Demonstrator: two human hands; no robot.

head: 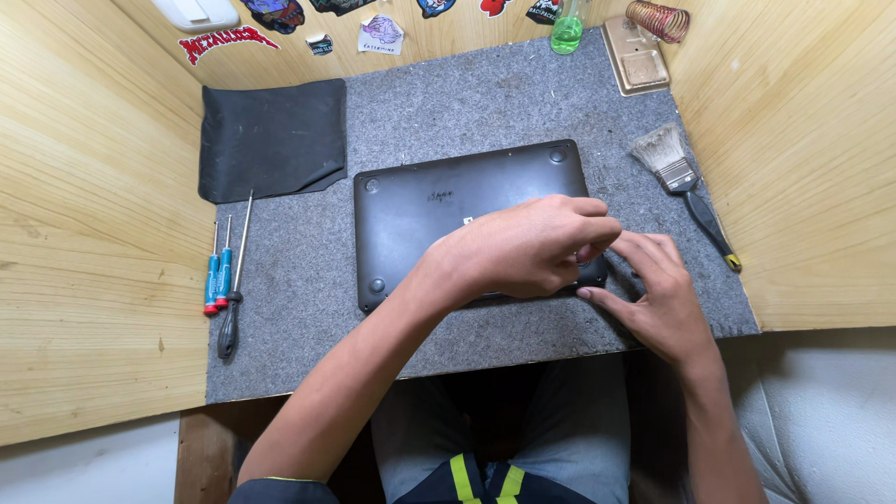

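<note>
The dark laptop [439,219] lies bottom-up in the middle of the grey felt mat [308,308] on my table. My left hand [527,247] rests curled over its near right corner, and my right hand [653,294] meets it just off that corner, fingers [644,245] bent against the edge; whether they pinch anything small there I cannot tell. Left of the laptop, two blue-handled screwdrivers [217,280] and a longer black-handled one [231,308] lie side by side. A black cloth [271,138] sits at the far left of the mat. To the right lies a paintbrush [681,182]; a green bottle [567,33] stands against the back wall.
</note>
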